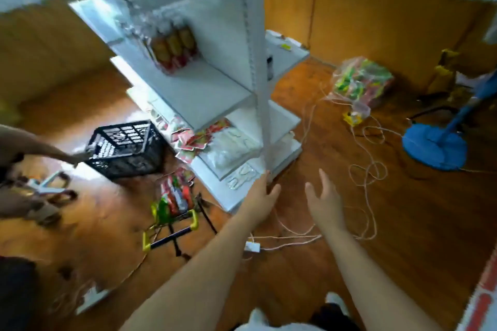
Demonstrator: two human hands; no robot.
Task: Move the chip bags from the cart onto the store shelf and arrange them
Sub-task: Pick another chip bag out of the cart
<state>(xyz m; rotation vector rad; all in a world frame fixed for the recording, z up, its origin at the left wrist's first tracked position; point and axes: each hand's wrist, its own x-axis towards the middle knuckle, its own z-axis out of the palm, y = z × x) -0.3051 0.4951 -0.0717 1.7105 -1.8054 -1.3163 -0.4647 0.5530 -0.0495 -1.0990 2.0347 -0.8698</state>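
Daylight enters from about ten o'clock, washing the upper shelf (88, 5) pale and leaving sheen on the wooden floor (403, 223). The whole frame is smeared by motion blur, worst toward the edges, where wide-angle distortion bends the walls.

Open middle shelf, cluttered floor
White metal shelf board (209, 94) lies mostly bare; white upright post (259, 67) and tangled white cords (368, 169) obstruct.

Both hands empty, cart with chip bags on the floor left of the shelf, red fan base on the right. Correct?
One error: the fan base is blue, not red, per the head view. Left hand and right hand are empty; the cart with chip bags sits left of the shelf.
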